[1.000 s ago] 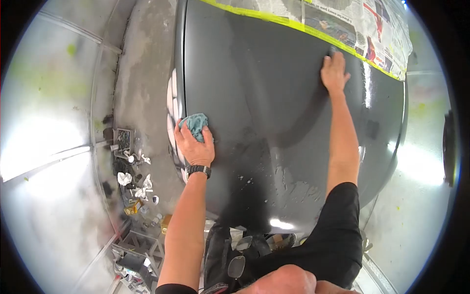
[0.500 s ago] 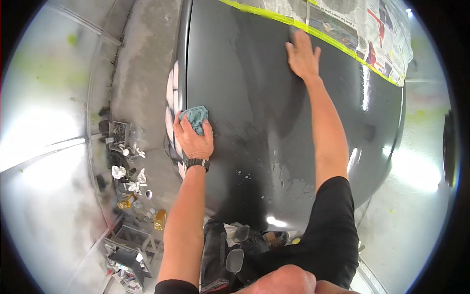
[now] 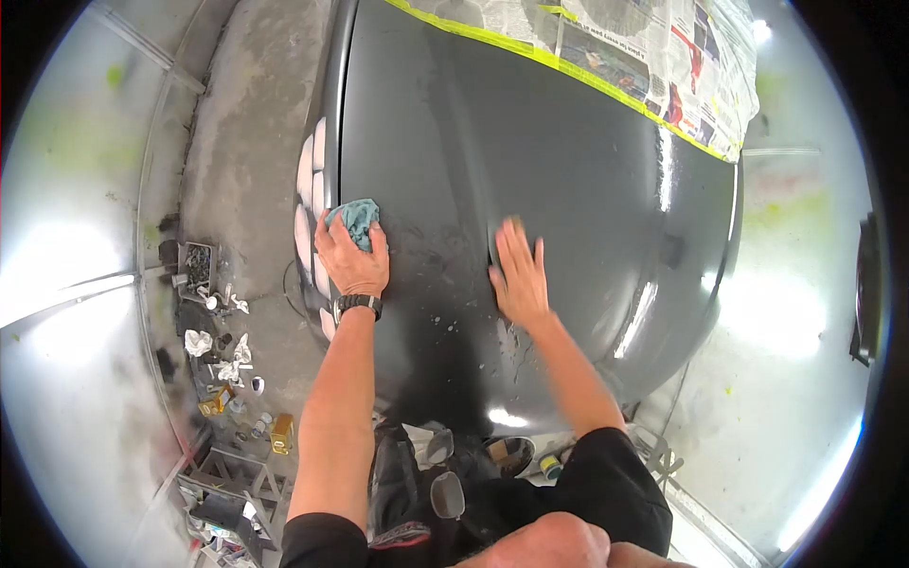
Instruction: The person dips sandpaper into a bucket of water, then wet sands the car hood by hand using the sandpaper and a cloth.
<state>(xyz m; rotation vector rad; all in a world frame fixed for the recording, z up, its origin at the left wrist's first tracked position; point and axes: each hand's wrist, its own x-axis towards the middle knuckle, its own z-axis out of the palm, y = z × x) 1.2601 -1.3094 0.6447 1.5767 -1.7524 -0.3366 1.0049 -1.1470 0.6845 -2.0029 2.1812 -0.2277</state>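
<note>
Here, in the head view, the left hand keeps its fingers clamped on a blue cloth, at the left edge of the dark car hood. The right hand, fingers partly apart, is over the hood's middle.

On the dark panel, a lane lies open between the left hand at its left edge and the right hand near its middle — a hand could pass there. The panel's right half is open too, up to yellow tape along its far edge. The bunched teal cloth obstructs its left edge — the person's body its near side.
</note>
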